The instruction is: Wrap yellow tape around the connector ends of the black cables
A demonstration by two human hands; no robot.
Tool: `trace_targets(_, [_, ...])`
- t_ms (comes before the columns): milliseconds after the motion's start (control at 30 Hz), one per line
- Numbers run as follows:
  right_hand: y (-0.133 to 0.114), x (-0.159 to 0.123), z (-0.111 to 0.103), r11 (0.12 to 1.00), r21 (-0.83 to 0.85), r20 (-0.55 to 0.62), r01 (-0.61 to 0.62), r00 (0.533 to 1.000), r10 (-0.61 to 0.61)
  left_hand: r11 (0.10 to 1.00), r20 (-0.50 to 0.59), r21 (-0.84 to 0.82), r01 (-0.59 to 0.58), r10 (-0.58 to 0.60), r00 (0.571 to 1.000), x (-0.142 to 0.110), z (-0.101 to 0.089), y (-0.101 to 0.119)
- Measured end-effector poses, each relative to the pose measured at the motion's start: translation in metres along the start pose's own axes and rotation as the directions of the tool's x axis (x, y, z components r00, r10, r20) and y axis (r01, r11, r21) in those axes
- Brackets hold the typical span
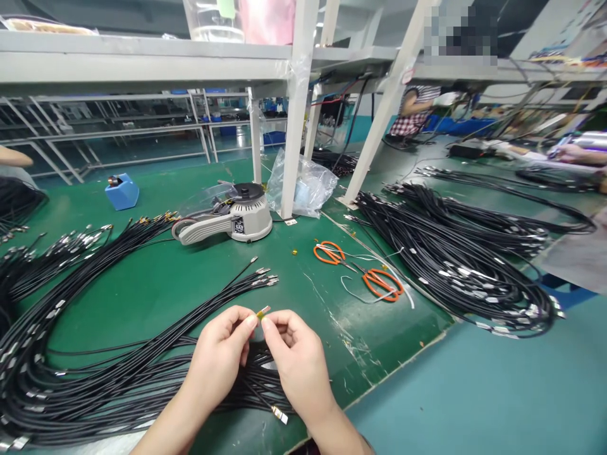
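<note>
My left hand (222, 351) and my right hand (300, 357) meet near the front of the bench, thumbs and fingers pinched together. Between the fingertips is the cable end (266, 309), a small metal tip with amber tape (260, 314) around it. The fingers hide the part of the cable just behind the tape. Beneath and left of my hands lie many black cables (142, 363) in a curved bundle, several metal-tipped ends (268, 277) pointing right. One loose connector (279, 414) lies below my right wrist.
A grey tape dispenser (246, 218) stands behind my hands, with a blue holder (122, 191) to its left. Two orange-handled scissors (382, 284) lie to the right. Beyond are a plastic bag (308, 186), shelf posts (294, 126), more coiled cables (427, 246) and a co-worker (420, 104).
</note>
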State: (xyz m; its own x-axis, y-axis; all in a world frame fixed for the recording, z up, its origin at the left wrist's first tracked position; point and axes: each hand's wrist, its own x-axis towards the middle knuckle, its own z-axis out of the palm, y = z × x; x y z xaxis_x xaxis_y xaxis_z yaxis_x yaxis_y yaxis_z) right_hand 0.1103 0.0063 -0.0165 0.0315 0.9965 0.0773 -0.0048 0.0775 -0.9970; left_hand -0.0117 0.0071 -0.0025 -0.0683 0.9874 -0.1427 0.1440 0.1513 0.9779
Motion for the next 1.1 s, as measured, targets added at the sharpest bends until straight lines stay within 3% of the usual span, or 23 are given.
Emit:
trace_targets(267, [-0.002,0.003,0.001,1.000,-0.013,0.002,0.004,1.000,-0.004,0.993,0.038,-0.110,0.030,-0.026,0.999,0.003,-0.001,-0.002])
trace_targets(533, [-0.002,0.001,0.000,0.998,-0.044,0.010,0.033,0.999,-0.033,0.994,-0.006,-0.106,0.027,-0.028,1.000,0.001,0.002,0.001])
trace_targets(733, [-0.002,0.003,-0.001,1.000,-0.026,0.013,-0.011,1.000,0.011,0.982,0.045,-0.185,0.050,-0.042,0.998,0.002,0.001,0.002])
trace_targets(933, [0.005,0.006,-0.003,0.999,-0.024,0.070,0.040,0.997,-0.038,0.934,0.182,-0.329,0.138,-0.081,0.980,0.006,-0.004,0.004])
trace_targets(1100, [0.014,0.012,-0.008,0.983,-0.005,0.162,0.185,0.970,-0.182,0.898,0.389,-0.364,0.245,-0.093,0.917,0.011,-0.013,0.005])
